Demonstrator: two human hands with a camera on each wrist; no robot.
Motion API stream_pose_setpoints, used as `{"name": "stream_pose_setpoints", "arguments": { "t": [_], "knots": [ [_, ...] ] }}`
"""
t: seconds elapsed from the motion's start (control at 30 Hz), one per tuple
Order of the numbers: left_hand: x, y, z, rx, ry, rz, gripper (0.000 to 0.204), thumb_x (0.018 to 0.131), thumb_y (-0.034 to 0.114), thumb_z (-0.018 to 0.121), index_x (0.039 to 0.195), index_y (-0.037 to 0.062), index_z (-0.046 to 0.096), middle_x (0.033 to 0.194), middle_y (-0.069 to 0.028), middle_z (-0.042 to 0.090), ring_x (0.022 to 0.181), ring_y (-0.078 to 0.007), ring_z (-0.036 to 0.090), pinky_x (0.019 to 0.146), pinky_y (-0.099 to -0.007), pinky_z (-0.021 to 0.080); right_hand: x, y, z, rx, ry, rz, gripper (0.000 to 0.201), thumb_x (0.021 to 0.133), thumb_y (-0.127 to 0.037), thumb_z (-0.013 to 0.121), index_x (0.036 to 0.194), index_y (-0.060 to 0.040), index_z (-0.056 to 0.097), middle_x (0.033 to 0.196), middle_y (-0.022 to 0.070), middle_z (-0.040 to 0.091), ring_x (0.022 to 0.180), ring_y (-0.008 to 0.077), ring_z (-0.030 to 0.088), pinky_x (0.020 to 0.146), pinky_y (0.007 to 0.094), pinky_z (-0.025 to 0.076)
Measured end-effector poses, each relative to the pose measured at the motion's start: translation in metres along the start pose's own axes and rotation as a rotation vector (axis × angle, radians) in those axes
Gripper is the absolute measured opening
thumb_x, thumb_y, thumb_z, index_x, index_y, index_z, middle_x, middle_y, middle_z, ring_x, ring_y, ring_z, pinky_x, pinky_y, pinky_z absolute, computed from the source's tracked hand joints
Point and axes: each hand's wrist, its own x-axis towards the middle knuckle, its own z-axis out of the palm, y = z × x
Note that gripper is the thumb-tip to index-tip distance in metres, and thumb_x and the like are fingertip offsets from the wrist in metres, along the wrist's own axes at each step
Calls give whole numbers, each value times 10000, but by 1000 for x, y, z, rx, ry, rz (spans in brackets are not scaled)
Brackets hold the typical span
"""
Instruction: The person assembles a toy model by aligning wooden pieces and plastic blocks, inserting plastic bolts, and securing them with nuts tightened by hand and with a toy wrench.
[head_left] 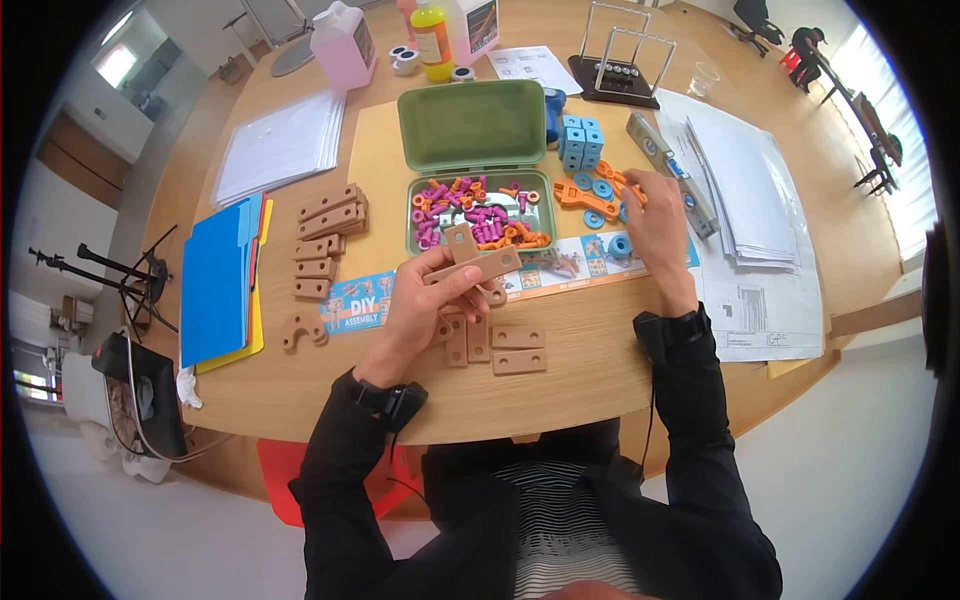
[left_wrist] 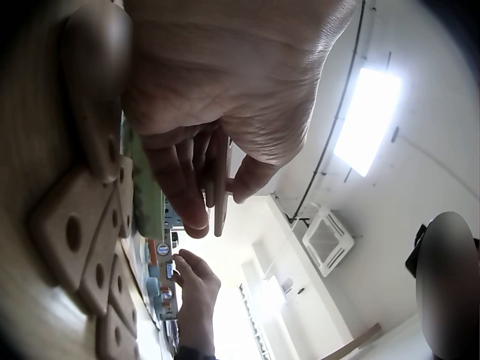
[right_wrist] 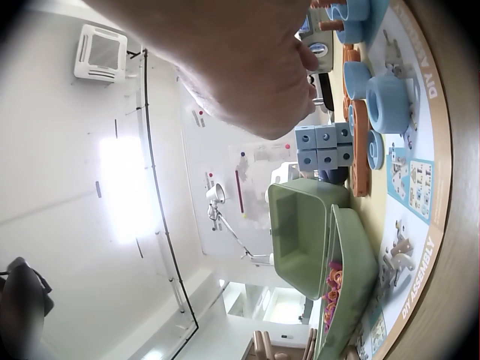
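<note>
My left hand (head_left: 415, 305) holds crossed brown wooden strips (head_left: 485, 268), with the thumb over them, above the table's near part. From the left wrist view, the strips (left_wrist: 220, 176) stand edge-on between the thumb and fingers. Over the orange pieces (head_left: 585, 195) and blue discs (head_left: 593, 218) is my right hand (head_left: 655, 225), its fingers bent down; whether they pinch a piece is hidden. The right wrist view shows the hand (right_wrist: 247, 67) beyond the blue rings (right_wrist: 388, 105). Between the hands, the green box (head_left: 472, 125) stands with its lid up, holding purple and orange screws (head_left: 485, 222).
Brown strips (head_left: 519, 337) lie below the left hand, and more blocks (head_left: 333, 212) lie at left. Blue cubes (head_left: 580, 143) stand behind the discs. A printed sheet (head_left: 362, 300) crosses the table. Folders (head_left: 215, 285), papers (head_left: 745, 190), bottles (head_left: 433, 42) and a ball cradle (head_left: 622, 75) surround this area.
</note>
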Motion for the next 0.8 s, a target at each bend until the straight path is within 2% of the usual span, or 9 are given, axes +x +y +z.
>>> {"name": "stream_pose_setpoints", "arguments": {
  "t": [0.03, 0.1, 0.13, 0.2, 0.23, 0.3, 0.53, 0.67, 0.8],
  "knots": [
    [0, 0, 0, 2, -2, 2, 311, 1014, 221, 744, 1168, -44, 689, 981, -146, 763, 738, -182, 752, 603, -271, 598, -1, -2, 2, -1, 0, 0, 216, 956, -85, 711, 1161, -22, 732, 1159, 127, 743, 1141, 341, 635, 971, 426, 521],
    [0, 0, 0, 5, -3, 5, 309, 1015, 220, 743, 1167, -44, 688, 982, -145, 763, 741, -182, 752, 605, -272, 599, -2, -10, 9, 53, -2, -82, 385, 977, -112, 710, 1348, -34, 644, 1371, 154, 653, 1282, 375, 556, 1077, 448, 475],
    [0, 0, 0, 6, -5, 5, 308, 1014, 220, 745, 1165, -42, 690, 979, -142, 761, 744, -180, 752, 608, -273, 599, -1, -13, 10, 53, -2, -82, 385, 977, -112, 710, 1348, -34, 644, 1371, 154, 653, 1282, 375, 556, 1077, 448, 475],
    [0, -1, 1, 7, -7, 8, 306, 1013, 220, 746, 1164, -41, 691, 977, -138, 760, 746, -179, 752, 611, -274, 599, 0, -17, 13, 96, -49, -113, 539, 998, -132, 696, 1500, -59, 511, 1548, 172, 511, 1402, 400, 455, 1164, 473, 417],
    [0, -1, 1, 7, -12, 7, 305, 1012, 221, 748, 1162, -39, 692, 973, -134, 759, 745, -176, 750, 614, -274, 600, 1, -17, 16, 97, -47, -115, 539, 998, -132, 696, 1500, -59, 511, 1548, 172, 511, 1402, 400, 455, 1164, 473, 417],
    [0, -2, 1, 9, -16, 9, 304, 1011, 222, 750, 1161, -37, 693, 969, -131, 757, 743, -173, 748, 618, -275, 600, 5, -16, 25, 98, -94, -78, 601, 1027, -135, 661, 1582, -90, 435, 1657, 180, 401, 1517, 399, 349, 1245, 483, 333],
    [-1, 1, 3, 10, -11, 2, 296, 1011, 218, 750, 1154, -35, 694, 964, -126, 760, 735, -160, 738, 624, -268, 596, 17, -14, 42, 77, -45, -92, 578, 1032, -120, 648, 1570, -78, 440, 1658, 186, 397, 1516, 405, 354, 1252, 490, 331],
    [0, -2, 0, 20, -24, 1, 304, 1006, 204, 746, 1181, -34, 678, 996, -161, 758, 746, -207, 756, 612, -299, 609, 22, -8, 47, 50, -7, -121, 487, 1013, -76, 640, 1482, -48, 510, 1606, 179, 445, 1469, 397, 409, 1221, 484, 365],
    [0, -2, 1, 17, -32, 6, 305, 1005, 204, 749, 1180, -34, 674, 991, -163, 758, 745, -208, 755, 611, -300, 609, 25, -6, 49, 58, 59, -157, 394, 990, -36, 647, 1376, -26, 570, 1538, 169, 498, 1402, 403, 470, 1176, 488, 405]
  ]
}}
